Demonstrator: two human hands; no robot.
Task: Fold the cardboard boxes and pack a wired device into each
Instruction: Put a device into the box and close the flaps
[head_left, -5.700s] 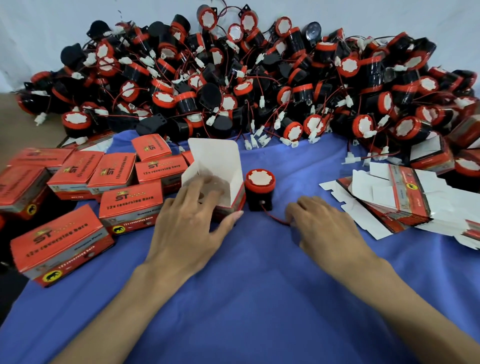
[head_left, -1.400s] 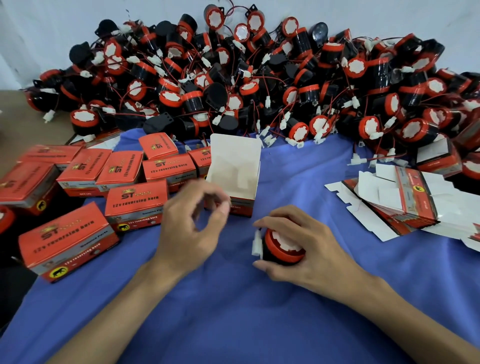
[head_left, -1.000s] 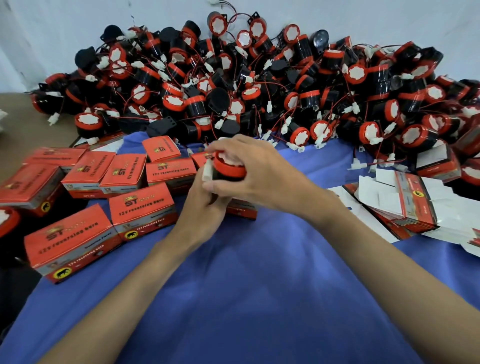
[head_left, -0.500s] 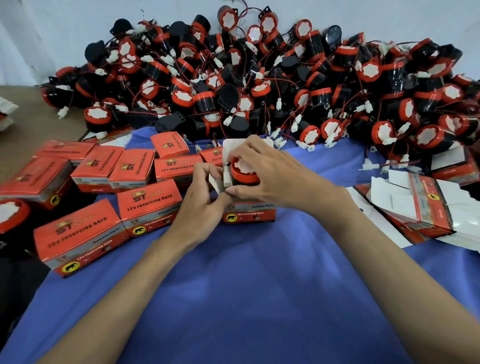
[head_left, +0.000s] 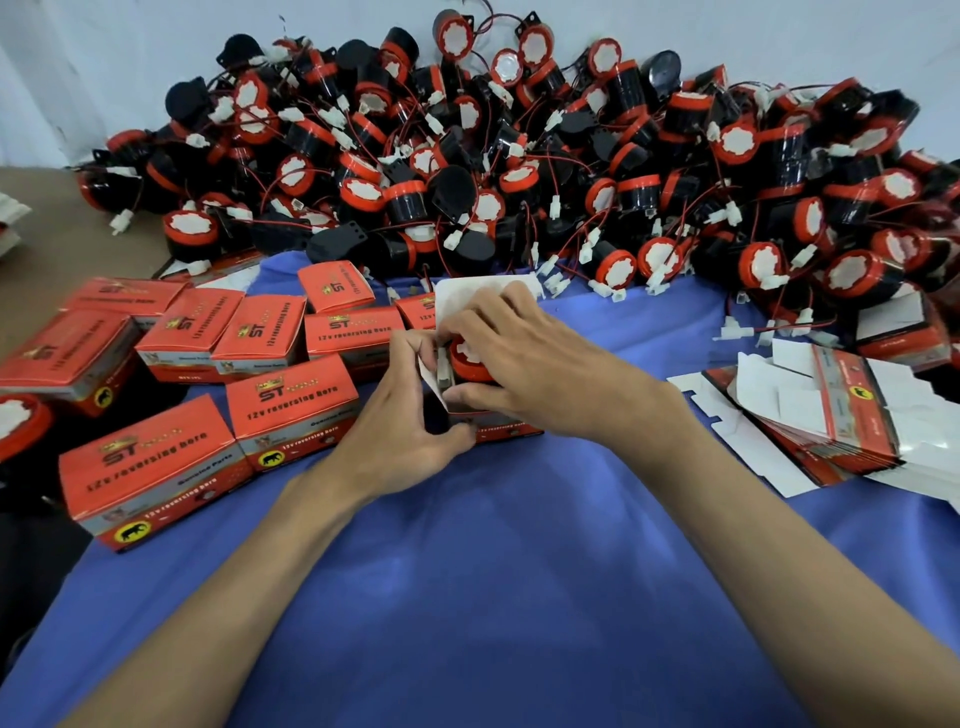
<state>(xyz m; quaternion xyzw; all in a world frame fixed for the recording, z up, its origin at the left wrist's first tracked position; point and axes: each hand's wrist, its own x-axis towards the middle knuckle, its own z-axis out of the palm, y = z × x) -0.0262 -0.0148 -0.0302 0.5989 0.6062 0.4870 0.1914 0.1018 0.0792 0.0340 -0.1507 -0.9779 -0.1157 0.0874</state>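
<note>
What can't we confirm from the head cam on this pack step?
Head view only:
Inside of the open box: covered by the left hand and right hand, so how deep the horn sits is unclear.
The horn's wire: hidden under the fingers.
Flat box stack: cut off by the right edge, count unknown.
Small print on the closed boxes: too blurred to read.

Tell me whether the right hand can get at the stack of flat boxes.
Probably yes: nothing lies between the right hand and the stack of flat boxes on the blue cloth, though it must first release the horn.
</note>
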